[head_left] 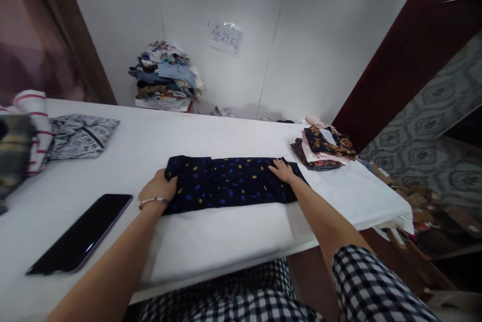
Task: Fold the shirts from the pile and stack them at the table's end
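Observation:
A dark navy garment with yellow and blue spots lies folded into a long strip across the white table. My left hand, with a bracelet on the wrist, curls over the strip's left end and grips the cloth there. At the right end my right hand rests flat on the fabric, fingers spread.
A black phone lies on the table near my left forearm. Folded floral clothes are stacked at the right. A printed grey garment and striped cloth sit at the left. A clothes heap stands by the wall.

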`<state>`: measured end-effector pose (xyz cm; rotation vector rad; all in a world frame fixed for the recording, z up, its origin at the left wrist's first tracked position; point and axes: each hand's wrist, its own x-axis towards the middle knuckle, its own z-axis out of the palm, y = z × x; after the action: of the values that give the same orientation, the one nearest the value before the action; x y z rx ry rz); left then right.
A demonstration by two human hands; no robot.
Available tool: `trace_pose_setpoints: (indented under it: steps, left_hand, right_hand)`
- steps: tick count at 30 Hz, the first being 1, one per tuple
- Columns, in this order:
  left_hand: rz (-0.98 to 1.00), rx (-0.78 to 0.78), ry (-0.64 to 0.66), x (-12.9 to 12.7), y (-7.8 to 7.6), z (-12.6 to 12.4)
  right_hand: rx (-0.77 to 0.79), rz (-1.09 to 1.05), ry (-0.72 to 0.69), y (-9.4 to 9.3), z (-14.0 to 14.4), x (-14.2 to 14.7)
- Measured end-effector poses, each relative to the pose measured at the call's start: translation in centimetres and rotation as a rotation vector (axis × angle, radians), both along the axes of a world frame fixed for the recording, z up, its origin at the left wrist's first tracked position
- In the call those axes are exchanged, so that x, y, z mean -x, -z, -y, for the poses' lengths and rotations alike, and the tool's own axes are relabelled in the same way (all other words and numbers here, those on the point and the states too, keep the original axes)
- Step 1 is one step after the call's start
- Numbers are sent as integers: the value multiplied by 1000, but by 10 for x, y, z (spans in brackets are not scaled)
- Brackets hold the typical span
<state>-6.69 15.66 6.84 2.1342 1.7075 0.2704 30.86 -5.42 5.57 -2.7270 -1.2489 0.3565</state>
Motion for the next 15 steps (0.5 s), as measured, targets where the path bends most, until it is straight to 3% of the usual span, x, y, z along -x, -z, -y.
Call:
trace_pose_setpoints:
  steps: [4,8,11,15]
  left_hand:
    - [30,-6,-17,0,1,2]
    - [47,-4,-22,0,2,3]
    - [68,3,-21,1,3,4]
    - [151,50,-34,0,2,0]
  right_hand:
    - [-88,55,-61,-5,-2,28]
    - [-93,53,-213,13,-2,67]
    - [-57,37,-206,20,-1,78]
    - [-67,-35,-155,9,-4,82]
